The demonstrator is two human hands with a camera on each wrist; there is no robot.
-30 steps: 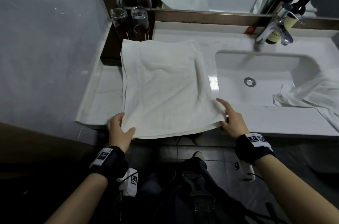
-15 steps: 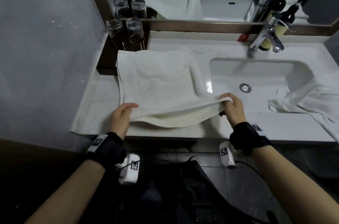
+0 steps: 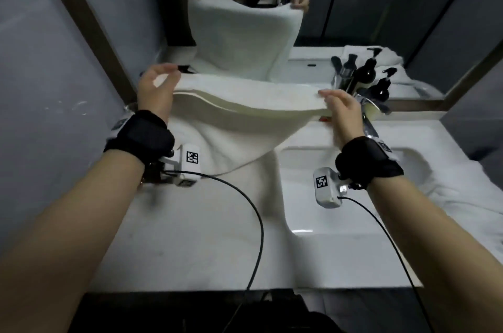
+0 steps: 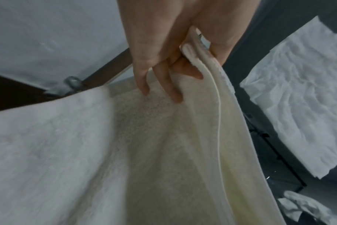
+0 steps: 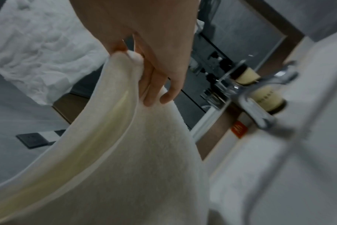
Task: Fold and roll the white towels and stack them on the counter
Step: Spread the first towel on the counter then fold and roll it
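A white towel [image 3: 239, 125] lies on the white counter [image 3: 190, 245] left of the sink, its near edge lifted and carried toward the mirror. My left hand [image 3: 155, 87] pinches the towel's left corner [image 4: 190, 53] between thumb and fingers. My right hand [image 3: 340, 109] pinches the right corner [image 5: 129, 57], close to the tap. The raised edge sags between both hands, and the towel's far part still rests on the counter. A second white towel [image 3: 449, 185] lies crumpled over the sink's right side.
The sink basin [image 3: 313, 196] is at centre right, with a chrome tap [image 3: 367, 106] and dark pump bottles [image 3: 381, 84] behind it. The mirror [image 3: 245, 19] stands right behind the raised edge. A grey wall [image 3: 40, 87] closes the left.
Both hands took hold of the towel's near corners and have carried that edge up and away toward the mirror, folding the towel over itself.
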